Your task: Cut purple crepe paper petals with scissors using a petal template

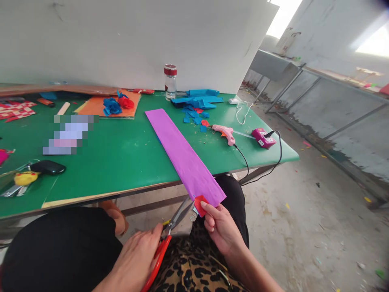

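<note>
My left hand is closed around the red handles of a pair of scissors. The blades are parted and point up to the right, with their tips at the corner of a long purple crepe paper strip. Between the thumb and fingers of my right hand, the near end of this strip is pinched together with a small red paper piece lying on it. The far end of the strip rests on the green table, while its near end hangs over the edge above my lap.
Right of the strip lie a pink glue gun, a magenta power socket and cut blue paper pieces. A red-lidded jar stands behind. Blue and red paper flowers are on an orange sheet. A black car key lies left.
</note>
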The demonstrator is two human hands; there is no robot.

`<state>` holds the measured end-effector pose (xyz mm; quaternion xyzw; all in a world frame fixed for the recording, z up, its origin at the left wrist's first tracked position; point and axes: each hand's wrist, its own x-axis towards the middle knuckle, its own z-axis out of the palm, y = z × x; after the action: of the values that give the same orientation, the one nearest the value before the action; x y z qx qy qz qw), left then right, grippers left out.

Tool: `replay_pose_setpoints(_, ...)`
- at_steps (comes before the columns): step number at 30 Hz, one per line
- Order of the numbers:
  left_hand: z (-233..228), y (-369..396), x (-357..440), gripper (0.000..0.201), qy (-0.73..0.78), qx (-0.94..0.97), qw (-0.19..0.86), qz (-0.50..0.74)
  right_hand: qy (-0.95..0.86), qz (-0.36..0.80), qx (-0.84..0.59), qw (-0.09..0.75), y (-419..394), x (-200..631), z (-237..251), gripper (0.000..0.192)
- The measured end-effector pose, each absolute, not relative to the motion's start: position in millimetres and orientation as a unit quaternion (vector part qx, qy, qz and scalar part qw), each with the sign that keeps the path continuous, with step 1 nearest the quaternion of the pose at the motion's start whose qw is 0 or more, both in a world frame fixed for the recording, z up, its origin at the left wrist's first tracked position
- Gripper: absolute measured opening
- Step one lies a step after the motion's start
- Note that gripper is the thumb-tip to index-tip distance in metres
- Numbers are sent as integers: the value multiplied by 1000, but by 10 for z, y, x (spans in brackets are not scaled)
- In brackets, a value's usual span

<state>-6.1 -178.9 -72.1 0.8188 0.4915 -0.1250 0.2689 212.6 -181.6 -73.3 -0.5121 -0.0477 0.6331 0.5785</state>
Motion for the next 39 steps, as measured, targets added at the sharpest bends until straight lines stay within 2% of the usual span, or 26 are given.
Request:
replay_pose_setpoints(15, -462, -1648, 310, 18, 468, 834, 266, -117, -69, 593, -497, 629, -1819, 2119, -705, 26)
replay_pose_setpoints(19, -395, -1649, 333, 21, 468, 828, 281, -125, -70, 595, -467, 651, -1818, 2086, -727, 28)
replay_pose_setpoints(28, -505, -1706, 257, 14, 468, 836, 268, -102, -78, 587, -469, 655, -1827, 2090, -757, 33)
replay_pose_setpoints(39, -527, -1698, 289, 13, 454, 843, 272, -91, -102, 613, -438, 650, -1850, 2032, -755, 26)
